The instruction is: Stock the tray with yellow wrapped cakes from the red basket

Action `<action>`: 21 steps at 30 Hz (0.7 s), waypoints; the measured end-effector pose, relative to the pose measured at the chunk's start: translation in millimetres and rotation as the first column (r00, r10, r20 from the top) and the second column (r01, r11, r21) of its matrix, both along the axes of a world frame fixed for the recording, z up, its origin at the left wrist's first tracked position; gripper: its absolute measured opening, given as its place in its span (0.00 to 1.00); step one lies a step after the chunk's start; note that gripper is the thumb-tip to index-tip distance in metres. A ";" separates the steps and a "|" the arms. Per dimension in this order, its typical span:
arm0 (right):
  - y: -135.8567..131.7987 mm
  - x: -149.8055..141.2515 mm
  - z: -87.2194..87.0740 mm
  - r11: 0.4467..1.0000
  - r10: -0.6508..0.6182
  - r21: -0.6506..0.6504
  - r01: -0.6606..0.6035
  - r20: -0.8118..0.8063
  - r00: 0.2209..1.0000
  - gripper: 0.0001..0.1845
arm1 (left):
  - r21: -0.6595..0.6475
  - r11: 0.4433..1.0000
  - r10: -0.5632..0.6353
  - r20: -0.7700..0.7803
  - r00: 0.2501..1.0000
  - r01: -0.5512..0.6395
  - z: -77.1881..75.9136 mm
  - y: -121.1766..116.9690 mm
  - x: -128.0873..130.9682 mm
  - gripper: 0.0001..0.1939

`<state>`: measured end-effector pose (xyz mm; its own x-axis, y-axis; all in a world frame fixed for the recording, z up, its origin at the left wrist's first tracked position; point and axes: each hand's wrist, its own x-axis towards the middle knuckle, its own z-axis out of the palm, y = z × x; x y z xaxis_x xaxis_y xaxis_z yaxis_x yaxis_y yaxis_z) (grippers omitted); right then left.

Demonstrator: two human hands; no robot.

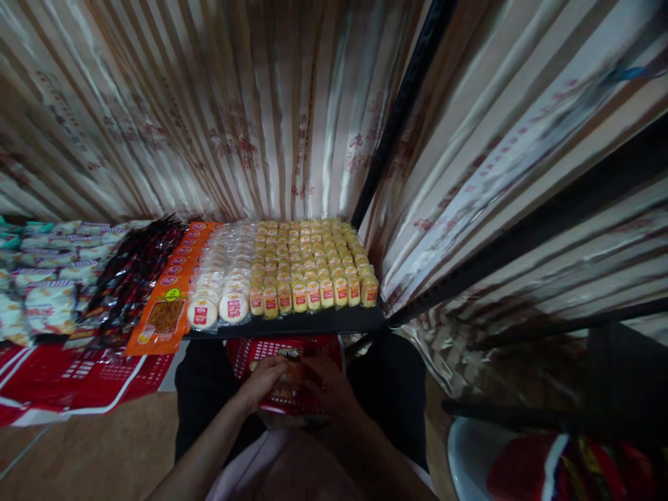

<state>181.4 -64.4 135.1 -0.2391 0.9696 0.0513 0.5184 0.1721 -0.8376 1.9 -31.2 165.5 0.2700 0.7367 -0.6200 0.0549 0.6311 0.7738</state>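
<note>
Both my hands are low in front of me, over a red plastic basket between my legs. My left hand bends its fingers inward over small yellowish wrapped snacks. From the other side my right hand reaches toward the same spot, its fingers curled and partly blurred. Dim light hides exactly what either hand grips. Just beyond the basket, rows of small yellow wrapped cakes stand on a black shelf. Left of them are stacks of round white wrapped crackers.
An orange snack packet strip, a heap of dark shiny packets and white snack bags line the shelf's left. Black metal posts and a striped plastic curtain enclose it. At lower right sits a pale tub.
</note>
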 end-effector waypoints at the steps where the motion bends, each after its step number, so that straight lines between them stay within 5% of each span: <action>1: -0.6 0.7 4.8 1.000 0.019 0.000 -0.019 0.026 0.999 0.22 | 0.023 0.999 -0.040 -0.017 0.999 0.040 0.9 2.5 0.5 0.10; 12: -13.0 15.2 19.0 0.981 -0.185 0.066 0.181 0.058 0.981 0.22 | 0.164 0.959 -0.224 -0.075 0.972 0.233 20.6 20.3 35.6 0.14; 21: 2.2 40.4 17.1 0.844 -0.493 0.252 0.474 0.014 0.870 0.21 | 0.396 0.905 -0.143 -0.065 0.988 0.157 24.1 39.7 89.1 0.19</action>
